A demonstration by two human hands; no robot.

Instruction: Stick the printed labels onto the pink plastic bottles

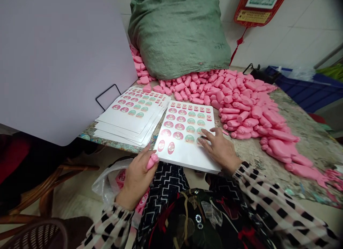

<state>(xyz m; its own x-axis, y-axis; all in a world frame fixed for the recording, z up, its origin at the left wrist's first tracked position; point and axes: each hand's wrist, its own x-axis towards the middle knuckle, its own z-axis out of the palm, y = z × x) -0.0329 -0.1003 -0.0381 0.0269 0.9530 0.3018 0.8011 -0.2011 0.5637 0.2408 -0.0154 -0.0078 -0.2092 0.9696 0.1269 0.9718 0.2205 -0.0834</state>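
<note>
My left hand (pixel 138 175) is wrapped round a small pink plastic bottle (pixel 152 161), whose end pokes out beside the thumb, near the front left corner of a sticker sheet stack. On the top sticker sheet (pixel 184 152) are rows of pink and green labels, with two upright oval ones at the lower left. My right hand (pixel 221 149) rests on the right side of this sheet, fingers apart over the green labels. To the left lies a second, looser stack of sticker sheets (pixel 120 125), fanned at its edges.
A large heap of pink bottles (pixel 246 102) spreads over the worn table (pixel 316 141), below a green sack (pixel 182 34). At the back right stands a blue crate (pixel 302 91). A pale panel (pixel 61 55) fills the left. Below the table hangs a plastic bag (pixel 107 184).
</note>
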